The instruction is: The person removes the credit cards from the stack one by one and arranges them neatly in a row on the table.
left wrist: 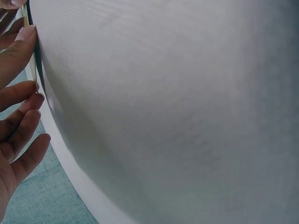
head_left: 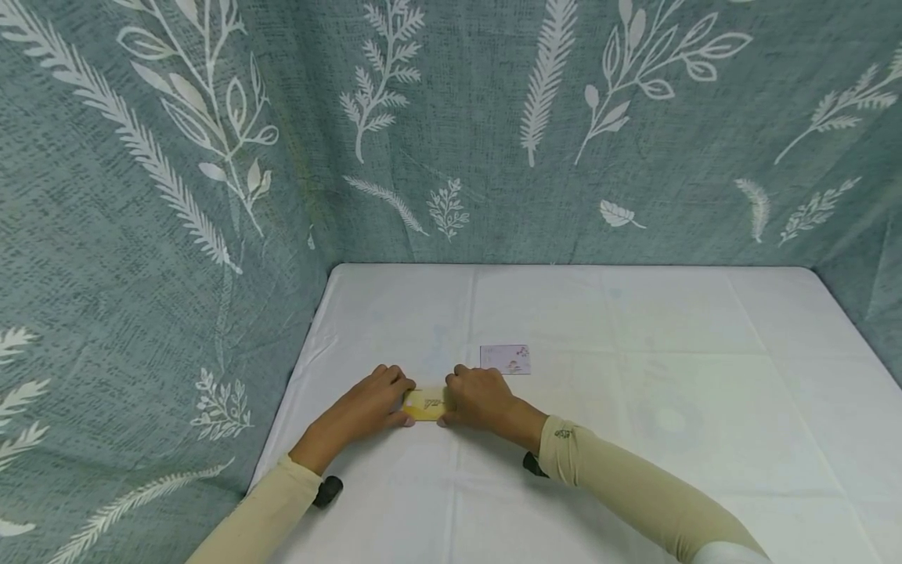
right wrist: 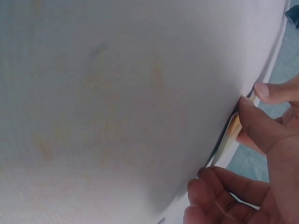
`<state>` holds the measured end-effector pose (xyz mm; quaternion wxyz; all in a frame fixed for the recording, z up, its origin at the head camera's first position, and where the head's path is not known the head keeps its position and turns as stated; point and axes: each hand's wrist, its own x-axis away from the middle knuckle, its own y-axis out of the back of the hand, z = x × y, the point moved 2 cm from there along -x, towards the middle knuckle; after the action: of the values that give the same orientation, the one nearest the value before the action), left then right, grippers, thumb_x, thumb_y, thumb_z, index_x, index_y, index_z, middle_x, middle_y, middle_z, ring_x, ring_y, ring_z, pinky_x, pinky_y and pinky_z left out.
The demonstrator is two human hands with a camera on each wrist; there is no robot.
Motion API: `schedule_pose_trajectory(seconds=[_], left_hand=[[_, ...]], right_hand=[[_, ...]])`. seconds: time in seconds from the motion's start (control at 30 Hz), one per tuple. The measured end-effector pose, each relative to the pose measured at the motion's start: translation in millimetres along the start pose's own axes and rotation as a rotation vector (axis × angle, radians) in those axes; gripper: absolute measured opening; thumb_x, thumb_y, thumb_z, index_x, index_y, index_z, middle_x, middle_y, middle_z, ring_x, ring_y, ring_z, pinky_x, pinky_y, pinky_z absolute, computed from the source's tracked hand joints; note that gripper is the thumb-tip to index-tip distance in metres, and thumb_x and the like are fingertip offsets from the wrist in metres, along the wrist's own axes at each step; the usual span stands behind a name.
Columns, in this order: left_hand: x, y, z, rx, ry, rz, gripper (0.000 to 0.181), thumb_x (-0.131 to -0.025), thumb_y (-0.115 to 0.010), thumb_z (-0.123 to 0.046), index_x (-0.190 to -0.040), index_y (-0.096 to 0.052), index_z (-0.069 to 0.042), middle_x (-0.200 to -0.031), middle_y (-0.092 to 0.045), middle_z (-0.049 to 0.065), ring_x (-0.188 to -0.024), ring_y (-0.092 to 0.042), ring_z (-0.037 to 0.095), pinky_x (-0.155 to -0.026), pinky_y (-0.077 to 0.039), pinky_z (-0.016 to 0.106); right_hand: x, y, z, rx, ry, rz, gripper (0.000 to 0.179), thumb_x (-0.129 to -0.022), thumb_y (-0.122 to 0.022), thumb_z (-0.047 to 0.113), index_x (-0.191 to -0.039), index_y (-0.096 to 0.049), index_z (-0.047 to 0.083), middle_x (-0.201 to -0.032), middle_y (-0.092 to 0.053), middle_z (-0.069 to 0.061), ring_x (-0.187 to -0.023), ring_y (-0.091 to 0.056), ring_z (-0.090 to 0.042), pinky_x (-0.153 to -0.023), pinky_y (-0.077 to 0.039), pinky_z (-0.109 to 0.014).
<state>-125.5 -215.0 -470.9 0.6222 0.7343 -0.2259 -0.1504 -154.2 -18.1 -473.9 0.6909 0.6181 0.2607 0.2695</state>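
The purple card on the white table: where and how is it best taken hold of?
The purple card is probably best pinched at its short edge on the head view's right, coming from that side: it lies flat, that edge is free, and the right grip crowds its near left corner.

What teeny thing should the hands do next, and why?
Maybe the left hand and right hand could move the yellow card beside the pale pink card. Both hands hold the yellow card by its ends, and the pale pink card lies close by on the white tablecloth.
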Motion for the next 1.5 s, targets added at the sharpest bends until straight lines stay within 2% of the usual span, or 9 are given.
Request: schedule_pose_trajectory(seconds=[0.2, 0.4, 0.7, 1.23, 1.5], left_hand=[[-0.2, 0.5, 0.2, -0.002, -0.013, -0.008, 0.052, -0.083, -0.081, -0.037, -0.120, -0.067, -0.003, -0.107, -0.059, 0.006, -0.093, -0.050, 0.017, -0.080, -0.047, 0.032], [0.1, 0.1, 0.0, 0.008, -0.011, 0.000, 0.052, -0.084, -0.081, -0.037, -0.121, -0.067, -0.004, -0.109, -0.059, 0.006, -0.094, -0.050, 0.017, -0.081, -0.048, 0.033], [-0.6, 0.1, -1.2, 0.016, -0.008, -0.013, 0.049, -0.083, -0.081, -0.034, -0.119, -0.067, -0.004, -0.107, -0.060, 0.005, -0.092, -0.051, 0.017, -0.081, -0.049, 0.033], [-0.7, 4.0, -3.0, 0.029, 0.017, 0.009, 0.049, -0.082, -0.083, -0.032, -0.119, -0.068, -0.004, -0.104, -0.060, 0.004, -0.089, -0.050, 0.015, -0.079, -0.049, 0.033], [-1.3, 4.3, -2.9, 0.030, -0.016, 0.007, 0.047, -0.082, -0.083, -0.033, -0.117, -0.068, -0.004, -0.103, -0.059, 0.004, -0.086, -0.048, 0.014, -0.077, -0.047, 0.032]], right_hand=[[0.0, 0.2, -0.7, -0.001, 0.010, -0.009, 0.053, -0.076, -0.082, 0.058, -0.097, -0.072, 0.010, -0.080, -0.063, 0.001, -0.058, -0.044, -0.008, -0.046, -0.035, -0.023], [0.2, 0.4, -0.5, -0.010, 0.000, 0.019, 0.053, -0.077, -0.081, 0.057, -0.098, -0.072, 0.010, -0.079, -0.062, 0.001, -0.058, -0.044, -0.008, -0.046, -0.034, -0.023], [0.1, 0.4, -1.8, -0.027, -0.017, 0.027, 0.053, -0.076, -0.081, 0.057, -0.098, -0.072, 0.010, -0.082, -0.064, 0.000, -0.059, -0.046, -0.009, -0.048, -0.039, -0.026], [1.9, -1.1, -1.9, -0.035, -0.004, -0.022, 0.052, -0.076, -0.082, 0.057, -0.096, -0.071, 0.010, -0.080, -0.061, 0.001, -0.058, -0.044, -0.009, -0.047, -0.037, -0.025], [2.2, -1.6, -2.7, -0.032, -0.007, -0.013, 0.051, -0.076, -0.082, 0.056, -0.097, -0.073, 0.010, -0.081, -0.061, 0.001, -0.058, -0.044, -0.008, -0.046, -0.037, -0.024]])
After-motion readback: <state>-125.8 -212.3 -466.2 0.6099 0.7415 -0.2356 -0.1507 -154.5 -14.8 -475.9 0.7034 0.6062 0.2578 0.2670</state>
